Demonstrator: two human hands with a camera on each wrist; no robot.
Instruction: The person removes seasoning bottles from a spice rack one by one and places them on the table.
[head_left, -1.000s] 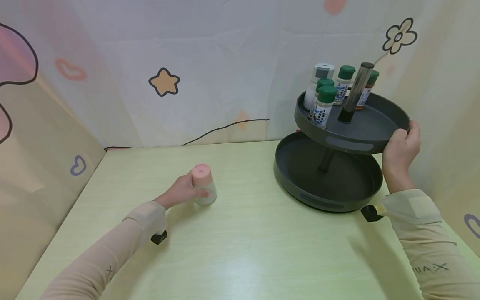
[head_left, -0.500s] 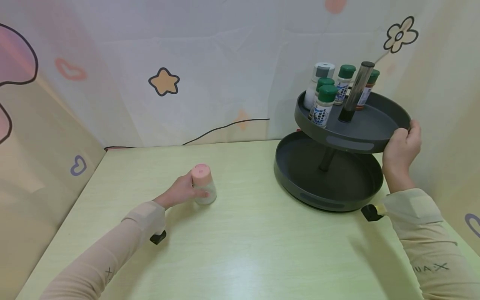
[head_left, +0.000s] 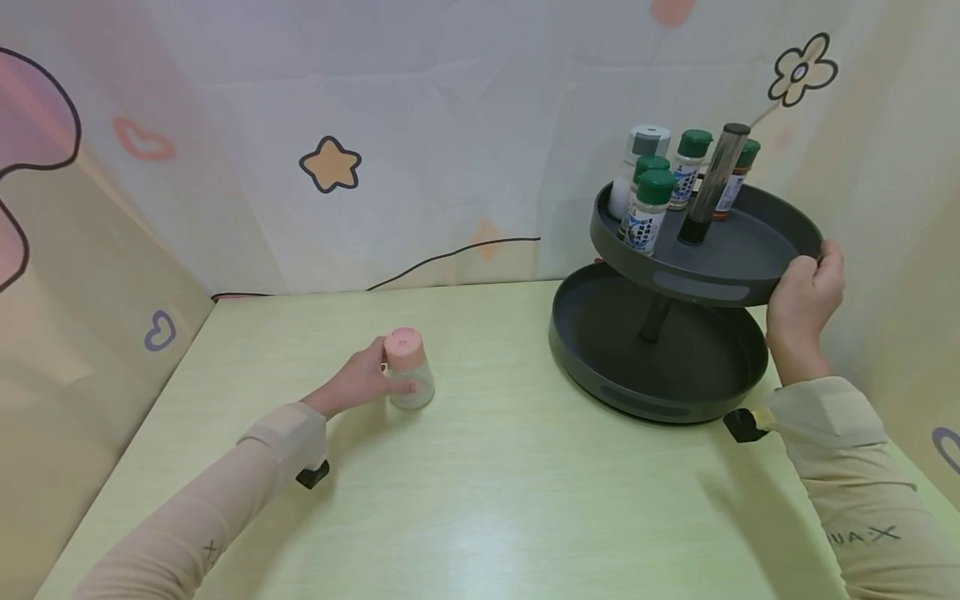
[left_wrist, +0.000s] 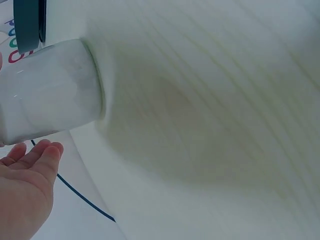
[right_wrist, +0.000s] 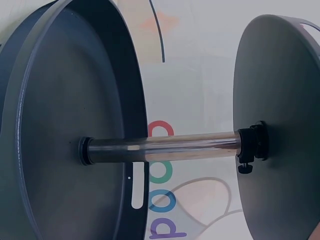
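A clear shaker jar with a pink lid (head_left: 405, 350) stands upright on the table left of centre. My left hand (head_left: 356, 379) is around its left side, thumb in front; in the left wrist view, a gap shows between the fingers (left_wrist: 47, 152) and the jar's glass (left_wrist: 55, 92). At the right, my right hand (head_left: 806, 300) grips the rim of the dark upper tray (head_left: 757, 250) of a two-tier rack. Several seasoning bottles, mostly green-capped like the front one (head_left: 648, 212), stand on that tray. Only a sliver of the right hand enters the right wrist view.
The rack's lower tray (head_left: 622, 358) rests on the pale green table (head_left: 480, 492) at the right. A clear post (right_wrist: 195, 147) joins the tiers. Behind and at both sides hangs a printed curtain (head_left: 450, 150).
My left hand has loosened slightly and its forearm has shifted a little left, while the jar has stayed put. My right hand and the rack look unchanged.
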